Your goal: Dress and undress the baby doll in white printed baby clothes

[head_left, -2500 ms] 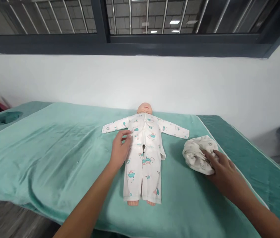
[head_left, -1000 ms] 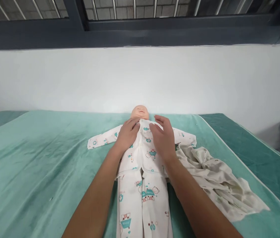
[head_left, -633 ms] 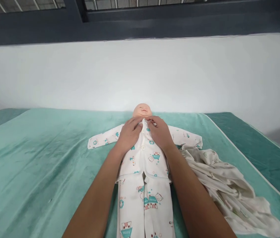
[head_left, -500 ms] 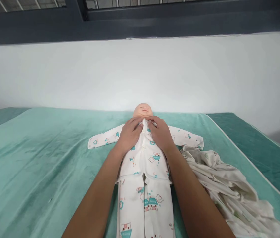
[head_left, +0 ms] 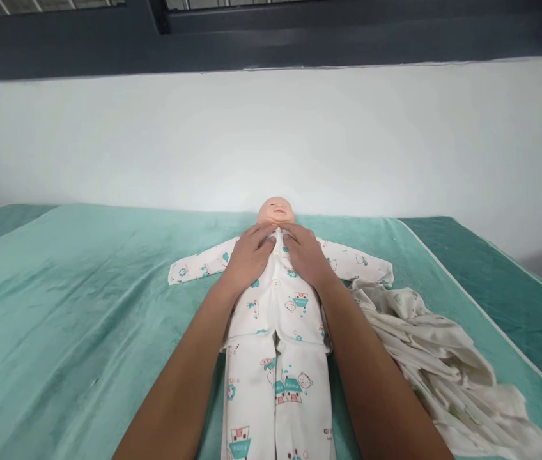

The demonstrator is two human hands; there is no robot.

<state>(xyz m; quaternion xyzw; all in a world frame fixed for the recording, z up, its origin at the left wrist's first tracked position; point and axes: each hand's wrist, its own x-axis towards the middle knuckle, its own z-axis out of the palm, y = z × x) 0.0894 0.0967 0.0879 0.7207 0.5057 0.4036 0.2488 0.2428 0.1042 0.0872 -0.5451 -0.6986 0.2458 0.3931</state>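
Observation:
A doll (head_left: 275,209) lies on its back, face up, dressed in a white printed baby shirt (head_left: 275,306) and matching trousers (head_left: 252,396). My left hand (head_left: 252,253) is at the left side of the shirt's collar, its fingers curled over the edge and the thumb on the front. On the opposite side of the neckline, my right hand (head_left: 305,252) grips the collar the same way; its fingertips are partly hidden. Buttons show down the shirt's front between my hands. Both sleeves stretch outward flat, and the doll's own hands are not visible.
A crumpled whitish printed cloth (head_left: 434,351) lies to the right, beside my right forearm. Under everything spreads a green bed cover (head_left: 84,319) with some wrinkles. A white wall (head_left: 271,140) rises behind the doll's head, below a dark window frame (head_left: 271,48).
Both hands stay at the collar, with only slight finger movement. The whole view has shifted slightly, so the doll appears a little higher and further left.

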